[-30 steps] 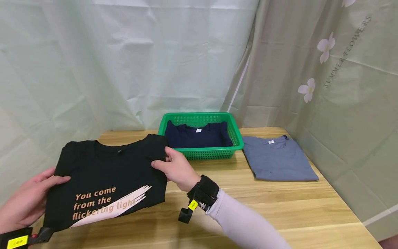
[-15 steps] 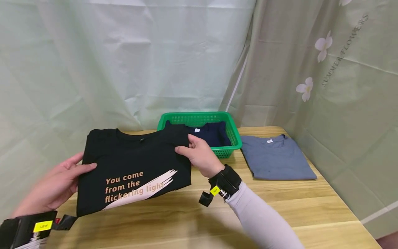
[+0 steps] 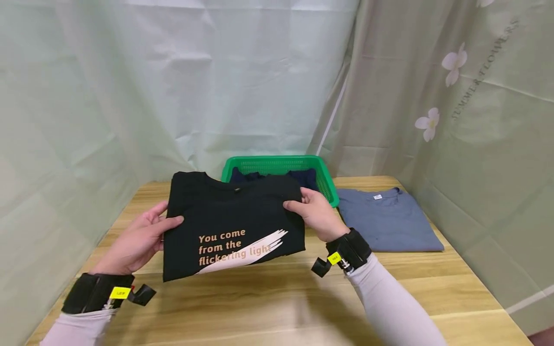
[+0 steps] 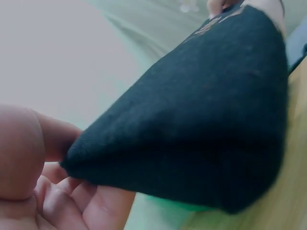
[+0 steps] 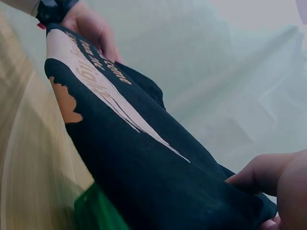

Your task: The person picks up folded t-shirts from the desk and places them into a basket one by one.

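Pale curtains (image 3: 259, 86) are hung behind the green basket (image 3: 277, 166). In front of it, above the surface (image 3: 268, 310), the folded black shirt (image 3: 233, 206) is pinched at opposite sides by the left grip (image 3: 138, 235) and right grip (image 3: 321, 216), each closed on its edge; it is best held level, lest folds slip.

Before the basket (image 3: 272, 158) is one shirt (image 3: 235, 211); on the table (image 3: 433, 293), right of the basket, another shirt (image 3: 387, 221).

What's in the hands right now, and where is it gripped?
A folded black shirt: the left hand pinches its left edge, the right hand its right edge.
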The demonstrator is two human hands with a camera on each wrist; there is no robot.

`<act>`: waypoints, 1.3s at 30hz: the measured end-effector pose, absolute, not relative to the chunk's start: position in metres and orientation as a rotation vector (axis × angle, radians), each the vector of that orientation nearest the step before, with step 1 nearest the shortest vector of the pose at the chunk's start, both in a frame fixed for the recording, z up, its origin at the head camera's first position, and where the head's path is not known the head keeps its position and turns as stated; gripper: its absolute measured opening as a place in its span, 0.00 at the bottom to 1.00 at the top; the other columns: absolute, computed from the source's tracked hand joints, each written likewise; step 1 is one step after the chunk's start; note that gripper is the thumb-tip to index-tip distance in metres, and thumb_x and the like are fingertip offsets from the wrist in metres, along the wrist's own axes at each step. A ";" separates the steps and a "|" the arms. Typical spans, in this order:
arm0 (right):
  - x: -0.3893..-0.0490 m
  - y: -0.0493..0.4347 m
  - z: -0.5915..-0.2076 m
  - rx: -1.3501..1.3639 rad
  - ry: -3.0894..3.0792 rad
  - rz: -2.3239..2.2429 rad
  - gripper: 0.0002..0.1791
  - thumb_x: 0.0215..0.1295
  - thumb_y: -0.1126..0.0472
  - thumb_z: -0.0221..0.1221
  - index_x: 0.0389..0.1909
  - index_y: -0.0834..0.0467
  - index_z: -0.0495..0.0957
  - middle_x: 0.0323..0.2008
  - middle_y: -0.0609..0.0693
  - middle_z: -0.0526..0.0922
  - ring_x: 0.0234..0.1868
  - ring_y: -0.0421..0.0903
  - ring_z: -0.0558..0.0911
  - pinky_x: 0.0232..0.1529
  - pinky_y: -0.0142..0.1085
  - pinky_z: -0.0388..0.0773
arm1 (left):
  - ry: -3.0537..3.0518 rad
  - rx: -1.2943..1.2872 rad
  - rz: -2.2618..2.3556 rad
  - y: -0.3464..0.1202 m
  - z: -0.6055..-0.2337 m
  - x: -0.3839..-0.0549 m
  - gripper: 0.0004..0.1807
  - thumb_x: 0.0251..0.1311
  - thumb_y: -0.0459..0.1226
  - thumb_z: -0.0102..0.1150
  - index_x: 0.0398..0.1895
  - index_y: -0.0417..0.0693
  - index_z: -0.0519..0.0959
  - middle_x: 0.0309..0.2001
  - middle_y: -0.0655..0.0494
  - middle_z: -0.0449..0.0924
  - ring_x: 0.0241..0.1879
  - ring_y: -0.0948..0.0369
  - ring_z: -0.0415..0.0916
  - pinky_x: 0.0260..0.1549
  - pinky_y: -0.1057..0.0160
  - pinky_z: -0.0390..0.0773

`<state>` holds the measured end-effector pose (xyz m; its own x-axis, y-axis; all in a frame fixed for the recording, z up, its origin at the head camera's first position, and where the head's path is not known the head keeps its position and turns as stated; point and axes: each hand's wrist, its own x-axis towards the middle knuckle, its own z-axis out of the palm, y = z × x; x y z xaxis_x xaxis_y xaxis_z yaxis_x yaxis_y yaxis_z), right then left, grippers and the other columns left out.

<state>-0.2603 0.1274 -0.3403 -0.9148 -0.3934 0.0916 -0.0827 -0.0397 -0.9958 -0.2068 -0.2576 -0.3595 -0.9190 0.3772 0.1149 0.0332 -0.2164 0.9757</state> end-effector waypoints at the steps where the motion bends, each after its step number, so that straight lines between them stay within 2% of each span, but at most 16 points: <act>1: -0.261 0.133 -0.341 -0.466 2.023 -2.048 0.33 0.68 0.66 0.60 0.70 0.67 0.58 0.40 0.57 0.85 0.41 0.53 0.84 0.37 0.33 0.83 | 1.813 0.486 2.235 -0.252 -0.361 -0.209 0.30 0.77 0.28 0.43 0.77 0.44 0.48 0.54 0.42 0.79 0.48 0.45 0.78 0.38 0.51 0.83; 3: -0.262 0.143 -0.343 -0.386 2.044 -2.037 0.41 0.68 0.65 0.61 0.75 0.67 0.48 0.40 0.57 0.86 0.42 0.52 0.84 0.39 0.33 0.83 | 1.827 0.479 2.229 -0.241 -0.364 -0.213 0.31 0.77 0.29 0.44 0.77 0.44 0.47 0.54 0.42 0.79 0.46 0.46 0.78 0.36 0.55 0.84; 5: -0.263 0.152 -0.343 -0.337 2.065 -2.030 0.44 0.68 0.65 0.61 0.75 0.69 0.44 0.39 0.56 0.86 0.41 0.52 0.84 0.40 0.34 0.83 | 1.844 0.470 2.217 -0.232 -0.365 -0.217 0.32 0.77 0.30 0.45 0.78 0.45 0.47 0.53 0.42 0.80 0.45 0.47 0.79 0.35 0.58 0.85; 7: -0.265 0.160 -0.344 -0.328 2.081 -2.038 0.38 0.68 0.65 0.61 0.71 0.71 0.52 0.36 0.56 0.86 0.39 0.52 0.84 0.38 0.33 0.83 | 1.861 0.451 2.209 -0.224 -0.366 -0.222 0.32 0.77 0.31 0.46 0.78 0.46 0.48 0.51 0.43 0.81 0.43 0.48 0.80 0.32 0.62 0.85; 10: -0.267 0.170 -0.345 -0.347 2.100 -2.057 0.24 0.67 0.66 0.61 0.59 0.70 0.64 0.35 0.56 0.86 0.37 0.52 0.85 0.35 0.33 0.84 | 1.877 0.431 2.200 -0.213 -0.365 -0.229 0.31 0.77 0.32 0.47 0.78 0.48 0.50 0.50 0.44 0.82 0.43 0.49 0.81 0.31 0.63 0.85; 13: -0.268 0.179 -0.344 -0.339 2.112 -2.083 0.19 0.67 0.67 0.61 0.54 0.67 0.66 0.34 0.55 0.86 0.36 0.51 0.85 0.33 0.33 0.84 | 1.896 0.418 2.181 -0.204 -0.363 -0.235 0.30 0.77 0.32 0.47 0.77 0.49 0.52 0.49 0.44 0.82 0.43 0.49 0.81 0.31 0.63 0.84; 19: -0.271 0.191 -0.344 -0.310 2.046 -2.164 0.22 0.69 0.68 0.59 0.59 0.67 0.64 0.38 0.56 0.85 0.38 0.52 0.84 0.36 0.36 0.84 | 1.851 0.415 2.168 -0.192 -0.360 -0.245 0.29 0.74 0.26 0.40 0.76 0.48 0.54 0.52 0.44 0.79 0.42 0.49 0.80 0.34 0.60 0.85; 25: -0.275 0.198 -0.343 -0.301 1.922 -2.228 0.24 0.70 0.72 0.54 0.65 0.66 0.61 0.46 0.58 0.82 0.44 0.55 0.82 0.38 0.41 0.85 | 1.704 0.484 2.180 -0.187 -0.358 -0.252 0.35 0.70 0.22 0.35 0.78 0.48 0.48 0.54 0.43 0.76 0.40 0.50 0.80 0.35 0.56 0.85; 32: -0.285 0.205 -0.340 -0.325 1.964 -2.234 0.28 0.67 0.78 0.50 0.68 0.65 0.60 0.51 0.62 0.79 0.46 0.55 0.81 0.37 0.39 0.84 | 1.679 0.535 2.162 -0.179 -0.350 -0.263 0.37 0.70 0.20 0.34 0.79 0.52 0.44 0.59 0.40 0.73 0.47 0.44 0.77 0.41 0.48 0.83; 35: -0.290 0.206 -0.339 -0.345 1.984 -2.242 0.29 0.68 0.78 0.49 0.70 0.65 0.59 0.55 0.63 0.76 0.49 0.55 0.80 0.40 0.38 0.84 | 1.710 0.513 2.171 -0.175 -0.348 -0.271 0.38 0.70 0.20 0.34 0.79 0.53 0.43 0.62 0.40 0.71 0.48 0.44 0.76 0.42 0.49 0.83; 39: -0.298 0.206 -0.336 -0.326 2.003 -2.243 0.28 0.69 0.77 0.48 0.70 0.65 0.59 0.57 0.64 0.75 0.49 0.55 0.80 0.39 0.37 0.84 | 1.756 0.470 2.186 -0.171 -0.347 -0.281 0.38 0.70 0.20 0.36 0.79 0.53 0.44 0.61 0.41 0.70 0.43 0.49 0.79 0.40 0.54 0.84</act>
<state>-0.2984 0.2056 -0.3365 -0.9700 -0.2286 0.0826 -0.0563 -0.1192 -0.9913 -0.2807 -0.1711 -0.3475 -0.9025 0.4255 0.0669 -0.0263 -0.2095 0.9774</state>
